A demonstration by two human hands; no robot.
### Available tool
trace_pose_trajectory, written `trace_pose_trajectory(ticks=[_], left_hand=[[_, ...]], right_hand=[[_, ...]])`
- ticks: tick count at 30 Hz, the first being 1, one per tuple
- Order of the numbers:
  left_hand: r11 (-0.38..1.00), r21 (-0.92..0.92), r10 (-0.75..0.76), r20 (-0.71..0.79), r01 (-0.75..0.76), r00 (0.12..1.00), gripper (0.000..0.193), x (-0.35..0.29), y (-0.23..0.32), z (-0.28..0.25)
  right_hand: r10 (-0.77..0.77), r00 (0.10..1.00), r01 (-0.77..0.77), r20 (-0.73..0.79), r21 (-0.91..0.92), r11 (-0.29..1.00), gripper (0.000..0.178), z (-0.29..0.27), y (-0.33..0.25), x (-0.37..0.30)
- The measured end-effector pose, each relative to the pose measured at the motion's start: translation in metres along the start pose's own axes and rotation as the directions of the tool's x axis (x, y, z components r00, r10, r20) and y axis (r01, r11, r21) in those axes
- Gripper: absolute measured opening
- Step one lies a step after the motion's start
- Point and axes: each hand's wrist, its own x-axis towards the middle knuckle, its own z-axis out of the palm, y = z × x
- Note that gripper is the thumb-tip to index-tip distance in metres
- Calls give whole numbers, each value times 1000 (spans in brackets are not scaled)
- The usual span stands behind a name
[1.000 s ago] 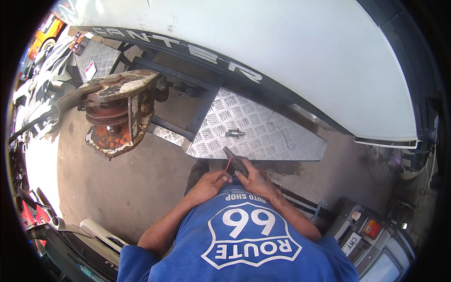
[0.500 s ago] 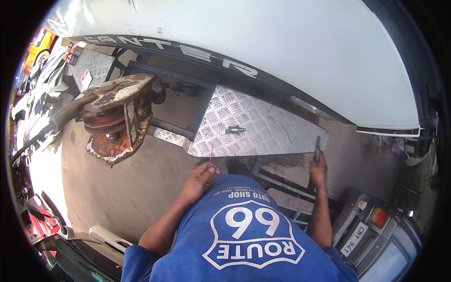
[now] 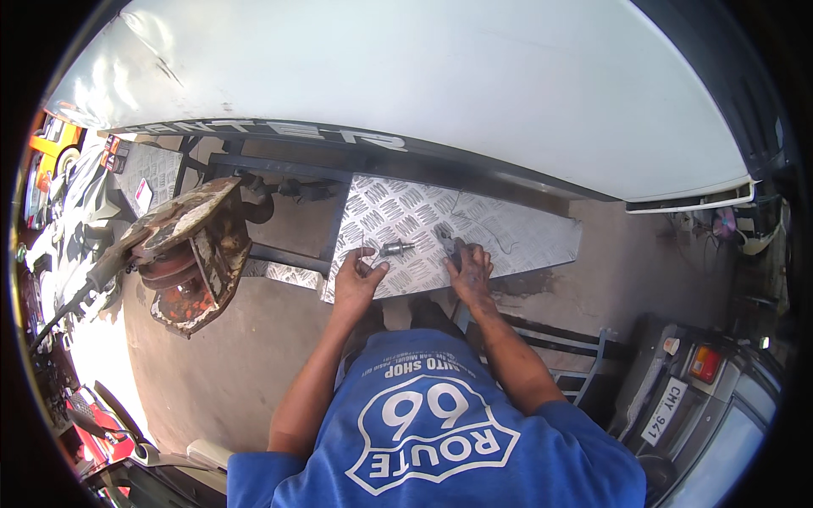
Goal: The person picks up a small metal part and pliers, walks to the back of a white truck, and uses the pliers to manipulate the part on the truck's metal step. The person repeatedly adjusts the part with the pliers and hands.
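On a patterned metal tread plate [image 3: 373, 207] lies a small silver cylindrical metal part [image 3: 396, 248]. Just left of it is my left hand [image 3: 356, 278], thumb and forefinger curved toward the part with a small gap. A faint thin wire rises from its fingers, though its far end is hard to make out. To the part's right, my right hand [image 3: 471, 273] has its fingers around the handles of dark pliers [image 3: 448, 240]. The jaws are low over the plate and point away from me. Whether the pliers touch the plate cannot be told.
Another thin wire [image 3: 487, 227] curls across the plate's far right. A white truck front [image 3: 406, 68] overhangs the far side. At left hangs a rusty pulley block [image 3: 203, 262]. Blue metal framing [image 3: 593, 364] and a parked car [image 3: 686, 398] stand at right.
Both hands have moved forward over the plate. My right hand has swung left with the pliers, from the plate's right tip to beside the metal part. The view has shifted slightly.
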Motion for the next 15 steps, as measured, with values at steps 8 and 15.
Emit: trace_pose_trajectory(ticks=[8, 15], left_hand=[[610, 703, 347, 178, -366, 921, 46, 70, -36, 48], [603, 652, 397, 255, -460, 882, 25, 73, -42, 40]], right_hand=[[-39, 998, 37, -42, -58, 998, 25, -23, 41, 82], [11, 964, 85, -267, 346, 934, 15, -62, 62, 35]])
